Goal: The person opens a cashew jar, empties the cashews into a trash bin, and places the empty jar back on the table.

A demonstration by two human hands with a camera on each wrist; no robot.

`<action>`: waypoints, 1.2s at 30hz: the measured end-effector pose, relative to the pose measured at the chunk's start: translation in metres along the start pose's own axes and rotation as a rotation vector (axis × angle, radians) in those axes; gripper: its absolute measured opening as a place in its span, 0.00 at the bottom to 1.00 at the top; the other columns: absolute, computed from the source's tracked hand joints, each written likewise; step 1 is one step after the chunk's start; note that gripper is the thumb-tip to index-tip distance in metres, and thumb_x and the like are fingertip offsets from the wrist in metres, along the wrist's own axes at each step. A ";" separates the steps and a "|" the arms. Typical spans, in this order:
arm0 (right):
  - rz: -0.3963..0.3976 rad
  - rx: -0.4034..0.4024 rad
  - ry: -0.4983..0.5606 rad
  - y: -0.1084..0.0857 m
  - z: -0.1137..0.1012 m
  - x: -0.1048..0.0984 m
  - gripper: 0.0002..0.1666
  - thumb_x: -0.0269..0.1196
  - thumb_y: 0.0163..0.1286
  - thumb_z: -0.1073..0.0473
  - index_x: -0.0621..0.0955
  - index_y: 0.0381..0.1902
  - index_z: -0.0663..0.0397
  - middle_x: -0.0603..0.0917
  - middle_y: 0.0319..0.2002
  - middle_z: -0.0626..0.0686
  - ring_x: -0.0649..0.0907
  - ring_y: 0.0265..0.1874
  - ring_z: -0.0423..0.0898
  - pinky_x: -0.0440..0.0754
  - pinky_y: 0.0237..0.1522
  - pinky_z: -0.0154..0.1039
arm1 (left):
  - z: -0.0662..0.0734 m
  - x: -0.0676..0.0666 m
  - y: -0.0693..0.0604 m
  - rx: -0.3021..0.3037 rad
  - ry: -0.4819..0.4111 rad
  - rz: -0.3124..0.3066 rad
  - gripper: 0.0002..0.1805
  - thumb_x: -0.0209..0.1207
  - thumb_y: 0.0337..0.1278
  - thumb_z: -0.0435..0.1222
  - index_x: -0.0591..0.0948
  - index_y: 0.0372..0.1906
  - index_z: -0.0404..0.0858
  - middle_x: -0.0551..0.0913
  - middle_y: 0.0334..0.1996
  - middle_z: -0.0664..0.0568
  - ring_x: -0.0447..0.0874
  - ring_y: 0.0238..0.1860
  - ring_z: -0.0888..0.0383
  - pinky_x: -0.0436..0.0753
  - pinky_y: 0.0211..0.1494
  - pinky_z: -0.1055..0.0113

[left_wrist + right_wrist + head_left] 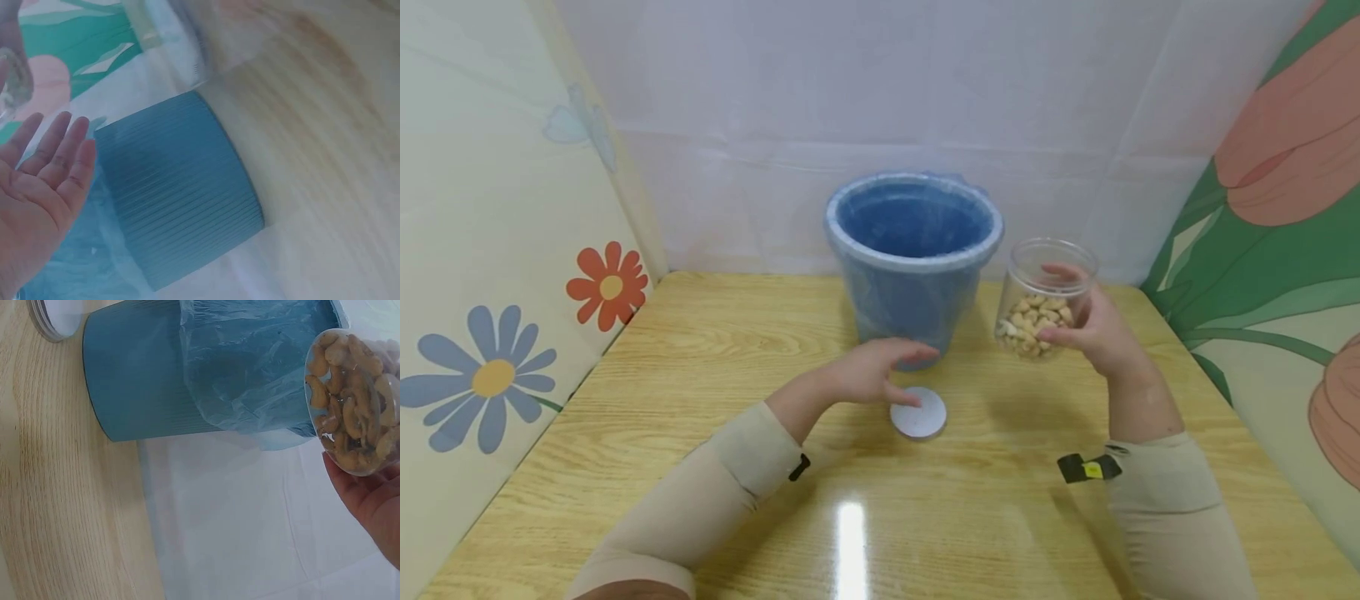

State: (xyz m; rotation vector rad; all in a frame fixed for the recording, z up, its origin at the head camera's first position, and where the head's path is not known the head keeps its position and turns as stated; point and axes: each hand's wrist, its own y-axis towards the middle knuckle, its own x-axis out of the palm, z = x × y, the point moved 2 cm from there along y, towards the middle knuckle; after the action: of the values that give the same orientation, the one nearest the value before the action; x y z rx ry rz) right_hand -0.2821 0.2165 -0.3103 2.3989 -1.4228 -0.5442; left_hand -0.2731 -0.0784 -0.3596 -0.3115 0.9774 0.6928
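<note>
My right hand point(1105, 333) grips a clear round jar point(1013, 287) from its right side, up off the table. Cashews point(1033, 321) fill the lower part of it; its top has no lid on. In the right wrist view the cashews point(350, 412) show through the jar's bottom. A blue bin point(902, 304) lined with a thin clear bag stands just left of the jar. My left hand point(868, 372) hovers before the bin with fingers extended, holding nothing; its palm shows in the left wrist view. Below those fingers a round white lid point(928, 422) lies on the table.
The wood-grain table point(700, 350) runs back to a white sheet point(760, 167) hanging behind the bin. Flower-patterned panels point(445, 250) border the left and right sides. A light streak point(852, 550) reflects off the table's front.
</note>
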 end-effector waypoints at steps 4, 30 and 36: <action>0.002 0.005 -0.004 0.000 0.000 0.000 0.44 0.59 0.52 0.80 0.58 0.65 0.56 0.67 0.55 0.56 0.78 0.44 0.46 0.81 0.40 0.36 | 0.005 -0.008 -0.002 0.025 -0.089 0.059 0.37 0.67 0.46 0.43 0.67 0.63 0.41 0.70 0.61 0.53 0.70 0.58 0.58 0.71 0.59 0.61; 0.013 0.012 0.005 0.001 0.003 -0.001 0.45 0.59 0.51 0.80 0.55 0.66 0.62 0.68 0.54 0.57 0.78 0.44 0.46 0.81 0.40 0.36 | 0.018 -0.083 -0.026 0.180 -0.367 0.429 0.23 0.58 0.56 0.31 0.71 0.59 0.36 0.75 0.54 0.44 0.73 0.53 0.52 0.76 0.52 0.60; 0.014 -0.001 0.001 0.001 0.004 -0.002 0.44 0.59 0.51 0.80 0.56 0.65 0.62 0.67 0.55 0.57 0.77 0.44 0.47 0.81 0.40 0.36 | 0.007 -0.102 -0.031 0.131 -0.451 0.604 0.20 0.55 0.58 0.30 0.72 0.57 0.34 0.76 0.53 0.45 0.74 0.52 0.53 0.76 0.52 0.64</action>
State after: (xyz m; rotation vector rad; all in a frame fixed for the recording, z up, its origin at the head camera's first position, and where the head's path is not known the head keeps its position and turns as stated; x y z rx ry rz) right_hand -0.2858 0.2178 -0.3124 2.3856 -1.4379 -0.5405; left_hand -0.2858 -0.1383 -0.2717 0.2668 0.6713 1.1798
